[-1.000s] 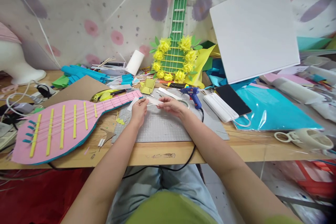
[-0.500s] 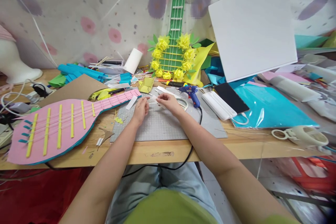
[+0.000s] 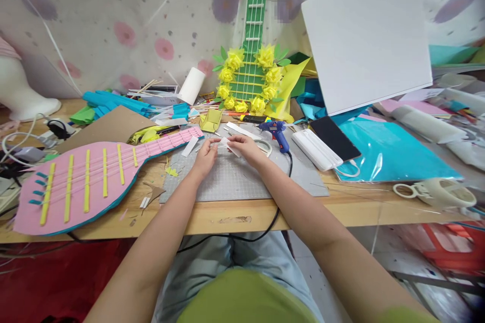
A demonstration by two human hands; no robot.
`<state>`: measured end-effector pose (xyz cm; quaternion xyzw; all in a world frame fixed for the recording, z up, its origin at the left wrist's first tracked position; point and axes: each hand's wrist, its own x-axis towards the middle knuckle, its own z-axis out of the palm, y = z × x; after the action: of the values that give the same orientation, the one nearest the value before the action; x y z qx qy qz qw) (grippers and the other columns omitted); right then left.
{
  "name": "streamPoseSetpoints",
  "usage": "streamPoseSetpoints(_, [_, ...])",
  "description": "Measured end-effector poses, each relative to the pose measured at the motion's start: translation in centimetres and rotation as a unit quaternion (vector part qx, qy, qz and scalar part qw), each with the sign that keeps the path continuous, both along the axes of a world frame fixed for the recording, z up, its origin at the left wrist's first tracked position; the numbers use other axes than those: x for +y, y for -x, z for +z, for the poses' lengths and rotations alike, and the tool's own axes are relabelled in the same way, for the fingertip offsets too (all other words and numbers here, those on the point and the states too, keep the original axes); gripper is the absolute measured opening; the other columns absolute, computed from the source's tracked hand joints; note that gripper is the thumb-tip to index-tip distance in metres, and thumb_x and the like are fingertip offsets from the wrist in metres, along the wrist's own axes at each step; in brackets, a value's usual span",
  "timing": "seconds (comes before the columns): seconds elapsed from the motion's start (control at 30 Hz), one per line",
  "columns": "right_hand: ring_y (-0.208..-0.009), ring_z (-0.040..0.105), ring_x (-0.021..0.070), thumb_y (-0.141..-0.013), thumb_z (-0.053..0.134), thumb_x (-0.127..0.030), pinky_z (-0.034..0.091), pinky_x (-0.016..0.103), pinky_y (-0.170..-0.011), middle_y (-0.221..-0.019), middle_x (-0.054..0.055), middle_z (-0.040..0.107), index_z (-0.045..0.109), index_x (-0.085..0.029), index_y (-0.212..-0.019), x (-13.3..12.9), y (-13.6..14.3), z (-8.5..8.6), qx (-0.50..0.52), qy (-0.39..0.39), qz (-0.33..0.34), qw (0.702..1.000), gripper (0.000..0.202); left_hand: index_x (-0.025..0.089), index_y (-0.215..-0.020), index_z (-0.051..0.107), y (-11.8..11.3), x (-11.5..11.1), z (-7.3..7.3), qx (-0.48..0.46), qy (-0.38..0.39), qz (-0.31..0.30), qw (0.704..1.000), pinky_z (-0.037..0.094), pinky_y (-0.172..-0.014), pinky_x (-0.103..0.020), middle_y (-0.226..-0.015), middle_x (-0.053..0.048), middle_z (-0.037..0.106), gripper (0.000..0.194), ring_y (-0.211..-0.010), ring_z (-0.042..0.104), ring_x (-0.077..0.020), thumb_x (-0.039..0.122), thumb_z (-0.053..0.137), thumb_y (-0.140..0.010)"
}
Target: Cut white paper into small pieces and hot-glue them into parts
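Over the grey cutting mat (image 3: 227,189), my right hand (image 3: 248,150) pinches a small white piece of card (image 3: 232,147). Close beside it, my left hand (image 3: 206,155) has its fingers pressed together near the card's left edge; what lies between them is too small to make out. Another white strip (image 3: 190,146) lies on the mat left of my left hand. Past my right hand sit a pair of scissors with pale handles (image 3: 264,147), partly hidden, and a blue hot glue gun (image 3: 278,135).
A pink paper lute (image 3: 94,181) lies at left. At the back stands a green paper instrument (image 3: 248,81) with yellow flowers. A white power bank (image 3: 316,149), a black phone (image 3: 335,137) and a tape roll (image 3: 450,194) are at right. The glue gun's cord (image 3: 278,212) crosses the table edge.
My hands have turned slightly, and the white card between them shows more of its face now. The view has shifted a little.
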<state>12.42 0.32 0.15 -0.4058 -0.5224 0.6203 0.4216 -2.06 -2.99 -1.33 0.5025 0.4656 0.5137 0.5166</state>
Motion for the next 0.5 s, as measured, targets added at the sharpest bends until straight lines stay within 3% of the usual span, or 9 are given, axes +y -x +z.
streamPoseSetpoints(0.5, [-0.053,0.050,0.0071,-0.057,0.064,-0.026,0.037,0.020,-0.053,-0.063,-0.002,0.058,0.062,-0.014,-0.075,0.13,0.09,-0.40,0.027,-0.007,0.010,1.000,0.022,0.017,-0.096,0.047,0.12,0.33,-0.70,0.021,-0.019,0.007,1.000,0.015,-0.037,-0.017,-0.044,0.010,0.025,0.021,-0.035,0.022,-0.0046,0.031,0.044,-0.081])
